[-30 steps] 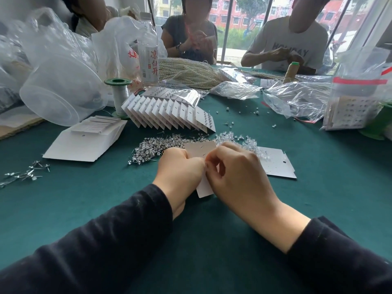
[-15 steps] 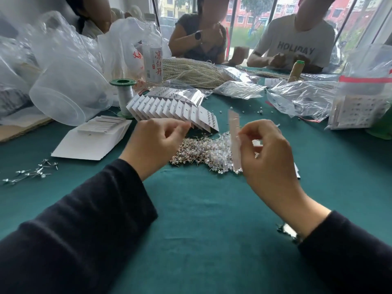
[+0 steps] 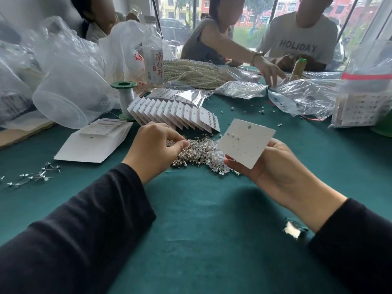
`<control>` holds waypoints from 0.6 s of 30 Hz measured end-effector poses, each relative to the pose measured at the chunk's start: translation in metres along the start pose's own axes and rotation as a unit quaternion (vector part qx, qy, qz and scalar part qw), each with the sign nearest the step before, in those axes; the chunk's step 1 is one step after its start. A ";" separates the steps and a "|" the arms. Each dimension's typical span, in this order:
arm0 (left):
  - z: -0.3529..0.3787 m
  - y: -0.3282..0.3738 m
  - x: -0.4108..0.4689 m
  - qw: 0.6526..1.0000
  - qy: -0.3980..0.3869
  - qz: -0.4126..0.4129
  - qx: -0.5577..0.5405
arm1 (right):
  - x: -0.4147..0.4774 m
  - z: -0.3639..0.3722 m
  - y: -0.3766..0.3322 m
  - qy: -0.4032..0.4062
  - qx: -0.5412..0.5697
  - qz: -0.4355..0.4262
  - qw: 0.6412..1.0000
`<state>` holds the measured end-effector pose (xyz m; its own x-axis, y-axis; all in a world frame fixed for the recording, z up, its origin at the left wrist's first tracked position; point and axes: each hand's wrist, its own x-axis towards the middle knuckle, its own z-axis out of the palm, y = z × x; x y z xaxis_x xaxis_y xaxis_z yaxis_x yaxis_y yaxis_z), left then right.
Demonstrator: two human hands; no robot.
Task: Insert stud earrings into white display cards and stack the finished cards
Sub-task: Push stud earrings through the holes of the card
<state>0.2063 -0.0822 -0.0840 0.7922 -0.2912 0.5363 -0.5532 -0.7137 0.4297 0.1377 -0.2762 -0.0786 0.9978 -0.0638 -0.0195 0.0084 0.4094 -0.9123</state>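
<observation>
My right hand (image 3: 273, 166) holds a white display card (image 3: 246, 143) by its lower edge, face towards me, with a few studs in its upper left holes. My left hand (image 3: 157, 147) rests at the left end of the pile of loose stud earrings (image 3: 199, 152), thumb and forefinger pinched together at the studs; whether a stud is between them I cannot tell. Behind the pile lies a fanned row of finished cards (image 3: 176, 112). A stack of blank cards (image 3: 95, 143) lies to the left.
A clear plastic tub (image 3: 70, 96), a green-capped thread spool (image 3: 125, 96), a bottle (image 3: 153, 62), pearl strands (image 3: 191, 73) and plastic bags (image 3: 305, 96) crowd the back of the green table (image 3: 201, 219). Loose studs (image 3: 34, 176) lie far left. Other people work opposite; one person's hand (image 3: 269, 73) reaches into the bags.
My hands have come apart. The right hand has turned the card from edge-on to face me. The left hand has moved down onto the stud pile.
</observation>
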 end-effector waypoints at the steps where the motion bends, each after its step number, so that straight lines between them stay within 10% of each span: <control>1: -0.001 0.001 0.000 1.000 0.007 0.001 0.002 | 0.000 -0.001 -0.001 -0.004 0.001 0.004 1.000; 18: 0.002 0.072 -0.029 0.985 -0.074 0.040 -0.149 | -0.011 0.007 0.002 -0.034 -0.030 -0.018 0.999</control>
<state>0.1441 -0.1263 -0.0702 0.7593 -0.4442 0.4755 -0.6495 -0.4723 0.5959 0.1269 -0.2682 -0.0779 0.9991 -0.0151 0.0403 0.0430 0.3525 -0.9348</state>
